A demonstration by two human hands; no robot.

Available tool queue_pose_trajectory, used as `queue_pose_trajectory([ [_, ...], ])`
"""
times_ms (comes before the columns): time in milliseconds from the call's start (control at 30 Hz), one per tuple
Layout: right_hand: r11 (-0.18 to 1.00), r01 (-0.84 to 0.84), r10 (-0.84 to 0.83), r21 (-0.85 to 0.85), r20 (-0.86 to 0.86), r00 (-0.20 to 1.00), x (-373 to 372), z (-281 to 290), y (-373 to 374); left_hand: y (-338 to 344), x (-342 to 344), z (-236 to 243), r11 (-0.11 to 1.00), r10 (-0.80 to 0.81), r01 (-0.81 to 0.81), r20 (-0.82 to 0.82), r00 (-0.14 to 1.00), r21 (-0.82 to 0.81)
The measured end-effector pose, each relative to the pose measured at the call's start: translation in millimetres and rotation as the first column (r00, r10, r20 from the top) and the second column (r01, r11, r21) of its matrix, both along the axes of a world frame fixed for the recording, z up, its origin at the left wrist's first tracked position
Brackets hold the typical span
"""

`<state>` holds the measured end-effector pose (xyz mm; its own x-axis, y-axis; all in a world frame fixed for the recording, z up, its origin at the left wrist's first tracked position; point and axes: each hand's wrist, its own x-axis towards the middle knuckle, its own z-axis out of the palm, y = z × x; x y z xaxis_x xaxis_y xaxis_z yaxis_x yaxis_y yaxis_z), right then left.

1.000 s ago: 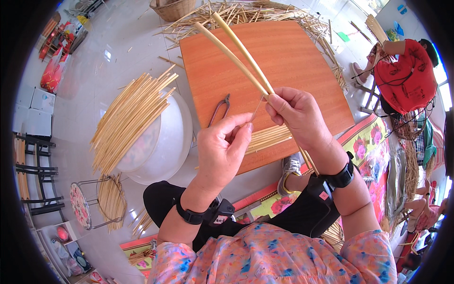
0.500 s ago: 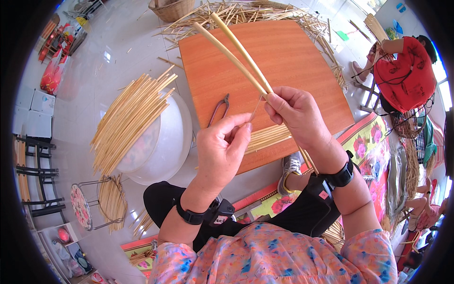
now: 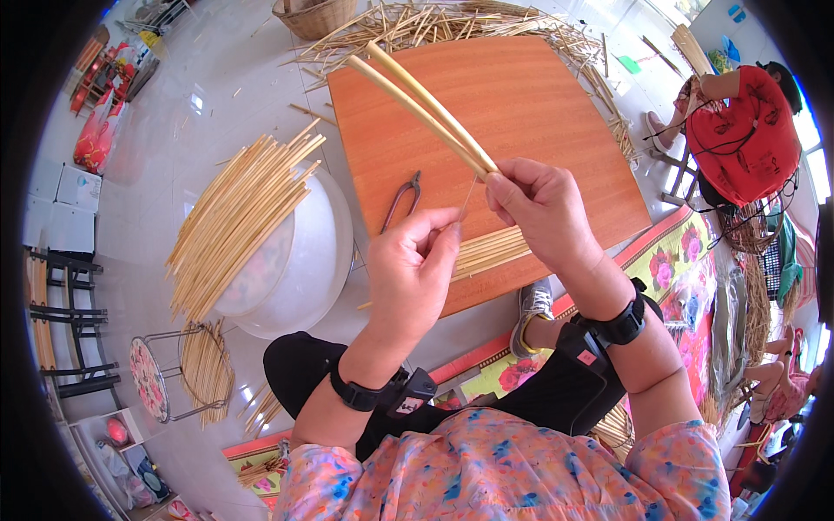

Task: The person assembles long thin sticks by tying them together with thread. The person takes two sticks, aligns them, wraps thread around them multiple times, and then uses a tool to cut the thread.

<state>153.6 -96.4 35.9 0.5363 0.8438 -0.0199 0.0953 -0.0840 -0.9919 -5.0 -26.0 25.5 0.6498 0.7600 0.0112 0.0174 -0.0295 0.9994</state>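
Observation:
Two pale straw-coloured stalks [image 3: 427,106] rise from my right hand [image 3: 546,213], pinched together near where they meet and spreading slightly toward their far ends. My left hand [image 3: 408,271] is closed, thumb against forefinger, on a thin strand [image 3: 468,196] that runs up to the stalks by my right fingertips. Whether the strand is wire or thread is too fine to tell. Below both hands, a row of similar stalks [image 3: 491,252] lies along the near edge of the orange-brown wooden table [image 3: 486,95]. Dark-handled pliers [image 3: 402,196] rest on the table beyond my left hand.
A large bundle of stalks [image 3: 239,221] lies across a whitish round stool or tub [image 3: 321,260] at left. Loose stalks [image 3: 434,26] and a wicker basket [image 3: 314,17] are beyond the table. A person in red [image 3: 745,139] sits at the far right. A metal-framed stool [image 3: 149,379] lies tipped at left.
The stalks' far ends have swung slightly left and down. My left hand has shifted a little to the right, still pinching the strand; my right hand keeps its grip.

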Motion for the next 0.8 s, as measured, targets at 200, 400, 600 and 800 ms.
queue_pose_trajectory([
  [200,1.0,-0.001,0.001,0.024,0.007,1.0,-3,-2,2,0,3,-3,0.999,0.03,-0.032,0.061,0.998,0.035],
  [400,1.0,0.023,-0.022,-0.014,0.037,0.999,-7,-4,3,2,7,-6,0.998,0.065,-0.067,0.061,0.996,0.021],
  [600,1.0,-0.023,0.024,-0.017,0.027,0.999,-19,-7,2,5,8,-6,0.996,0.083,-0.084,0.115,0.99,0.009],
  [800,1.0,0.005,-0.005,0.026,-0.012,1.0,-19,-6,8,10,11,-5,0.995,0.096,-0.096,0.101,0.99,-0.007],
])
